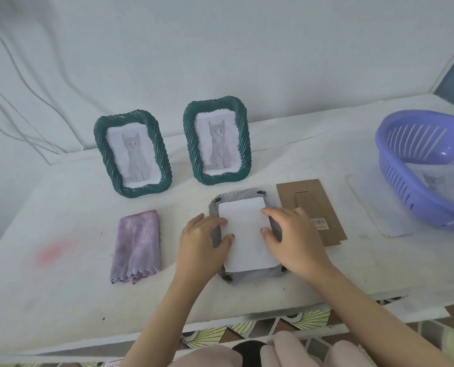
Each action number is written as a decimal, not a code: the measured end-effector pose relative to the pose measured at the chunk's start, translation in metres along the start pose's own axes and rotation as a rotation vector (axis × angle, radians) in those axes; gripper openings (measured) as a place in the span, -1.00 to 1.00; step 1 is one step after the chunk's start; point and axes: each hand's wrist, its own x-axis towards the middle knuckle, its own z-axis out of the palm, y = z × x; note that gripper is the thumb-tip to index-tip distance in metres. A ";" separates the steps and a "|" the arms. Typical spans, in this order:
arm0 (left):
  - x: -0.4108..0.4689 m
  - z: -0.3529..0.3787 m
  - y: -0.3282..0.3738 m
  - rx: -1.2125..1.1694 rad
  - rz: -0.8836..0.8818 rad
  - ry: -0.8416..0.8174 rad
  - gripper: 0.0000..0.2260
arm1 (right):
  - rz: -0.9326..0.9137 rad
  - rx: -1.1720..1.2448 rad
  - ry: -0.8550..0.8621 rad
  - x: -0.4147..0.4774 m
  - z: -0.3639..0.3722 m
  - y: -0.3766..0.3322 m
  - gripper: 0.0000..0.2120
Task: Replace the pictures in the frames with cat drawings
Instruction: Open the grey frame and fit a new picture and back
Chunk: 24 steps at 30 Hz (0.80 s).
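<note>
Two green twisted frames stand upright at the back, the left frame and the right frame, each showing a grey cat drawing. A third frame lies face down in front of them, with a white sheet lying blank side up in its back opening. My left hand presses the sheet's left edge with thumb and fingers. My right hand presses the sheet's right edge the same way. The brown cardboard backing lies flat just right of the face-down frame.
A folded purple cloth lies left of the face-down frame. A purple plastic basket sits at the right, holding a cat drawing, with white paper under it. The table's front edge runs close below my forearms.
</note>
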 end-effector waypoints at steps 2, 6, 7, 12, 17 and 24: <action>0.000 0.000 -0.001 -0.003 0.002 -0.002 -0.74 | 0.010 0.018 -0.013 0.000 0.001 0.001 -0.63; 0.001 0.001 -0.002 -0.009 0.023 0.007 -0.74 | 0.016 0.035 -0.005 0.002 0.001 0.001 -0.64; 0.002 0.001 -0.003 -0.006 0.032 0.011 -0.74 | 0.016 0.036 -0.003 0.002 0.001 0.001 -0.64; 0.002 0.000 -0.005 -0.034 0.072 0.024 -0.77 | -0.009 -0.002 0.003 0.001 0.004 0.002 -0.66; 0.005 -0.014 -0.018 -0.121 0.048 0.190 -0.81 | -0.012 0.002 0.005 0.001 0.004 0.002 -0.68; 0.009 -0.050 -0.059 -0.016 -0.203 0.379 -0.76 | -0.023 0.009 0.002 0.000 0.005 0.003 -0.69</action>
